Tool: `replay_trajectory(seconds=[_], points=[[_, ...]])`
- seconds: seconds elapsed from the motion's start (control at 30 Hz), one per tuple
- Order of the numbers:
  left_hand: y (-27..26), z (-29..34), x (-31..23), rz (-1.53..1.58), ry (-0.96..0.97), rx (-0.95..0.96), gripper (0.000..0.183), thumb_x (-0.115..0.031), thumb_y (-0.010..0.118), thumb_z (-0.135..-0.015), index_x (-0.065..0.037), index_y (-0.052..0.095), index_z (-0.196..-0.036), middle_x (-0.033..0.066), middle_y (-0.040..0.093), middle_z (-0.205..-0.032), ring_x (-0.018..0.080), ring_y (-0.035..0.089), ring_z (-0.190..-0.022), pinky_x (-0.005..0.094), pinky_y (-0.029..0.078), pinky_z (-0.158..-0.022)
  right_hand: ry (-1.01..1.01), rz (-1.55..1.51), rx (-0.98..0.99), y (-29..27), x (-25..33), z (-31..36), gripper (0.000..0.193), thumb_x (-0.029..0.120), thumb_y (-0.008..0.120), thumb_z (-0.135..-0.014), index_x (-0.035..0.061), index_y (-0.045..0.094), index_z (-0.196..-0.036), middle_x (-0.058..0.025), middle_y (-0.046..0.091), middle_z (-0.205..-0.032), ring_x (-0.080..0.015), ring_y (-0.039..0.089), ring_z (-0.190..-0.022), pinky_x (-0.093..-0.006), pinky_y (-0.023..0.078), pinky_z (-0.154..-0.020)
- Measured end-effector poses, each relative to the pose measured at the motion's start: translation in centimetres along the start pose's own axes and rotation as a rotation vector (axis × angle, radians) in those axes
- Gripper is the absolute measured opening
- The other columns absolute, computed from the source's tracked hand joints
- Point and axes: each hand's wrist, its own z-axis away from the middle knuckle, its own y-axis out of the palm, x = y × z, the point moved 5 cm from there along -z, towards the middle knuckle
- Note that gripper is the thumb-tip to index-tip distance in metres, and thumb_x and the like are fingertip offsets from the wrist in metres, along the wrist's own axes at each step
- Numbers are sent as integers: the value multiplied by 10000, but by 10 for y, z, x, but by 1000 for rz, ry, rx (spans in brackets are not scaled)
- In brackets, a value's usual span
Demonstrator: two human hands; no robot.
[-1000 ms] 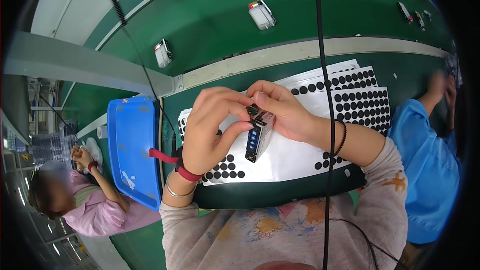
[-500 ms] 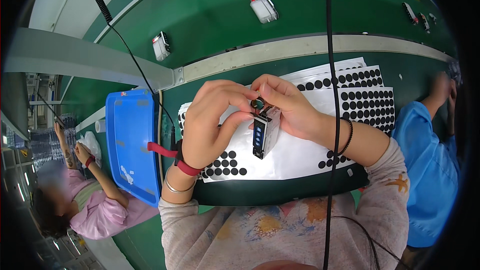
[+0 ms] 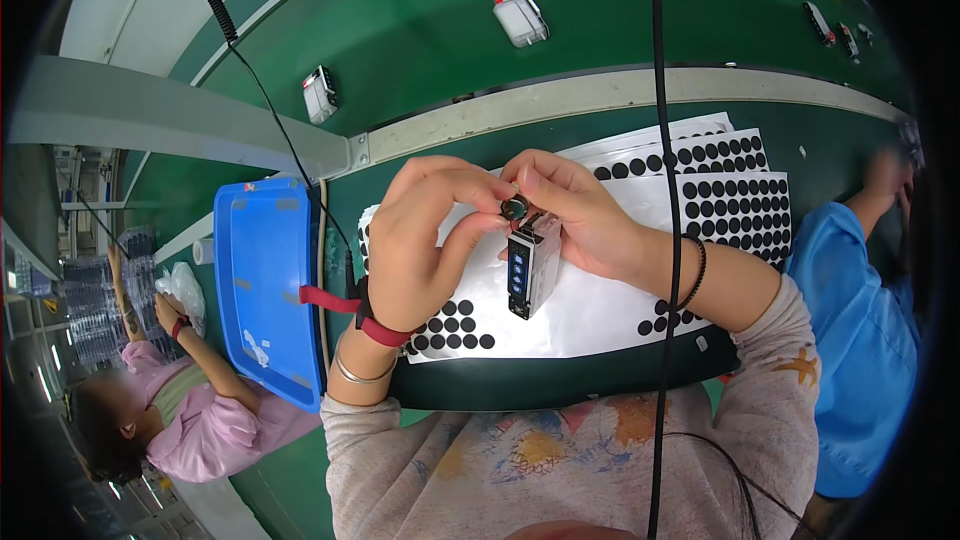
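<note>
Bright, even overhead light, soft shadows, sharp centre, while fisheye bending and dark vignette blur the rim.

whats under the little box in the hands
White sheets of black dots lie on the dark mat below the box. Both hands cover the middle of the sheets, so dots there cannot be seen.

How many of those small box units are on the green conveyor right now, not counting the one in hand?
2 clear ones: a unit at upper left and another unit at top centre. Small items at the belt's far right edge are too tiny to tell.
</note>
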Motion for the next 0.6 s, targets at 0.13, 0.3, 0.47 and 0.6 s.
replay_trajectory(seconds=[0.13, 0.3, 0.47, 0.6], points=[[3, -2, -5, -99, 101, -24, 164, -62, 700, -652, -57, 583, -767, 49, 636, -821, 246, 560, -830, 325, 454, -701, -1, -5, 0, -1, 0, 0, 119, 216, 568, -881, 100, 552, -902, 21, 539, -881, -77, 540, -791, -235, 445, -712], [5, -3, -12, -205, 138, -44, 158, -47, 717, -642, -46, 591, -736, 43, 653, -811, 252, 571, -866, 326, 448, -727, -6, 46, 7, -3, 0, 1, 202, 275, 507, -907, 77, 522, -940, 4, 544, -880, -66, 545, -797, -229, 461, -706], [7, -2, -14, -337, 271, -106, 201, -79, 731, -602, -63, 600, -754, 21, 633, -775, 260, 572, -863, 346, 438, -732, -2, 37, -23, -3, 0, 2, 207, 277, 515, -903, 72, 524, -927, 0, 548, -860, -70, 548, -783, -230, 465, -702], [5, -4, -4, -206, 142, -117, 318, -137, 758, -602, -32, 585, -848, 72, 616, -875, 295, 556, -921, 375, 425, -784, 7, 14, 34, -3, 3, 3, 160, 236, 586, -869, 79, 557, -884, 3, 564, -835, -77, 545, -764, -229, 442, -690]])
